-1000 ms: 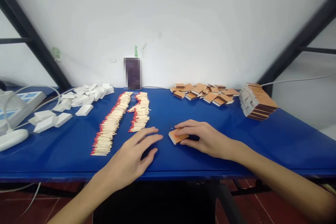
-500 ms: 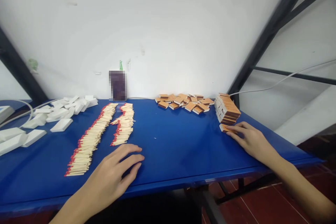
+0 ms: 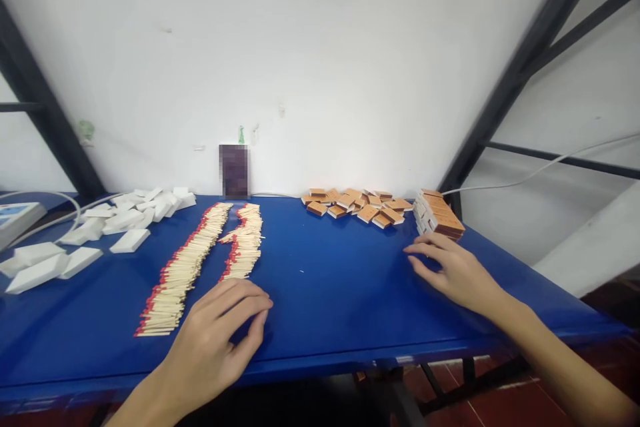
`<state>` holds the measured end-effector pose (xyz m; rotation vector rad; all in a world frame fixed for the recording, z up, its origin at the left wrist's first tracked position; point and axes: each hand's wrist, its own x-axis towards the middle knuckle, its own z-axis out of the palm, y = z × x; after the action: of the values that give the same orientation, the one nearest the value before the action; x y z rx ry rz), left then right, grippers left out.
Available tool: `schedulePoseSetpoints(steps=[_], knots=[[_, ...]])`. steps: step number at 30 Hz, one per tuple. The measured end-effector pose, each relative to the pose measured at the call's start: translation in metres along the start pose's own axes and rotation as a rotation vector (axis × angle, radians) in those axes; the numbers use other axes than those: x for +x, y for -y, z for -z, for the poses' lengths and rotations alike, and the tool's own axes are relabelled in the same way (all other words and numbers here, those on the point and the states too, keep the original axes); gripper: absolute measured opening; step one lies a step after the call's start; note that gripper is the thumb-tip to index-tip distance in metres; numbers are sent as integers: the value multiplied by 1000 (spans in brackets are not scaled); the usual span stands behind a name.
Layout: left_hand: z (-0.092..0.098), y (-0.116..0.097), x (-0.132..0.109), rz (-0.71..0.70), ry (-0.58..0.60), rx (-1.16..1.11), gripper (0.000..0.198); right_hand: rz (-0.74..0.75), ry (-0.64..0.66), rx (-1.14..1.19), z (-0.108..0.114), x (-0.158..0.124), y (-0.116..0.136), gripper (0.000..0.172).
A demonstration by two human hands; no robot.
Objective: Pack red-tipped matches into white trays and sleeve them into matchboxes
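My right hand (image 3: 453, 273) is over the right side of the blue table, thumb and fingers apart, with nothing visible between them. Just behind it stands a neat stack of orange and white matchboxes (image 3: 440, 217); the hand hides the stack's lower front. My left hand (image 3: 220, 330) hovers or rests near the front edge, fingers loosely curved and thumb tip close to the index finger, with nothing seen in it. Beside and behind it lie two long rows of red-tipped matches, a longer left row (image 3: 183, 273) and a shorter right row (image 3: 245, 243).
Loose orange matchbox sleeves (image 3: 355, 203) lie piled by the wall. White matchbox-sized pieces (image 3: 125, 220) are scattered at the left. A blurred dark rectangle (image 3: 235, 172) leans on the wall. A white cable (image 3: 545, 165) and dark metal frame bars (image 3: 505, 80) border the table (image 3: 325, 307).
My right hand has let go of an orange matchbox by the stack and moved slightly left; that box is now out of sight. My left fingers have drawn closer together. The view has shifted slightly.
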<state>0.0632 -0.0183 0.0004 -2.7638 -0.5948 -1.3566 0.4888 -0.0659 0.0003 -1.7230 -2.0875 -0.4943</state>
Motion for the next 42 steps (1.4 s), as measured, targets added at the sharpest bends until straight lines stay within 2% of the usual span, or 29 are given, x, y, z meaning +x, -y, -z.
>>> schedulePoseSetpoints(steps=[2,4,6,8,10,13,17,20,23,25,27,30,31,33,35,36,39,42], knots=[[9,6,-1,38,-42,33,16,44,72,34,-3,25,9,32],[28,21,-1,95,-58,142,13,78,92,52,-11,52,16,34],[54,46,-1,270,47,318,18,129,105,79,-23,77,24,33],[81,77,-1,475,202,592,33,190,149,129,-38,99,38,34],[99,107,-1,539,256,693,40,224,187,149,-55,117,56,34],[103,142,-7,553,345,758,40,221,148,124,-79,142,81,38],[92,166,-17,554,410,779,34,167,148,82,-99,168,97,39],[92,174,-24,575,424,764,29,194,195,76,-97,168,104,32],[100,177,-27,610,394,741,29,259,207,74,-83,147,114,30],[108,172,-27,632,361,719,30,308,207,71,-70,128,120,29],[117,156,-25,645,322,694,27,367,189,43,-58,111,124,28],[121,108,-23,597,277,590,23,395,111,39,-45,97,130,22],[118,87,-22,557,214,451,21,410,67,58,-42,96,134,20],[103,44,-21,415,145,243,14,438,21,153,-40,97,147,18],[79,7,-18,223,185,152,17,439,50,320,-44,101,167,16],[66,-6,-17,175,237,126,21,425,80,415,-47,103,178,14],[33,-23,-14,148,326,68,22,403,110,652,-61,111,207,6],[17,-19,-20,136,322,63,22,394,125,730,-73,118,223,5]])
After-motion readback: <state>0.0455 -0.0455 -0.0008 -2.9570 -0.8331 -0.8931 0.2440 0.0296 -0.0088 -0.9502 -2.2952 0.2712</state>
